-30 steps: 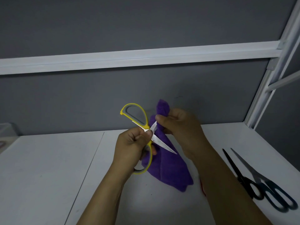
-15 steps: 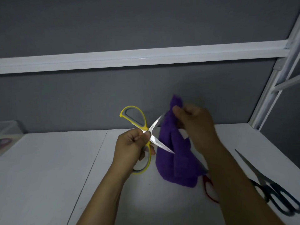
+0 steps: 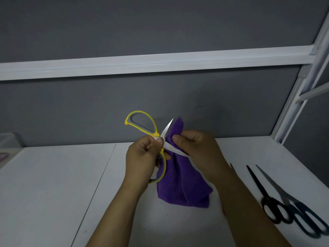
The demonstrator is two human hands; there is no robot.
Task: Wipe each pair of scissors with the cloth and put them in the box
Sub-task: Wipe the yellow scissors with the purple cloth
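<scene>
Left hand (image 3: 142, 157) has its grip round yellow scissors (image 3: 155, 131), right hand (image 3: 199, 150) pinches cloth (image 3: 179, 184); box (image 3: 8, 139) contents unclear.

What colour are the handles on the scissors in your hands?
The handles are yellow with a grey inner lining, best seen in the head view.

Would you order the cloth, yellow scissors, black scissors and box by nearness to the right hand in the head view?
1. Cloth, gripped by the right hand.
2. Yellow scissors, just left.
3. Black scissors, lying right.
4. Box, far left.
</scene>
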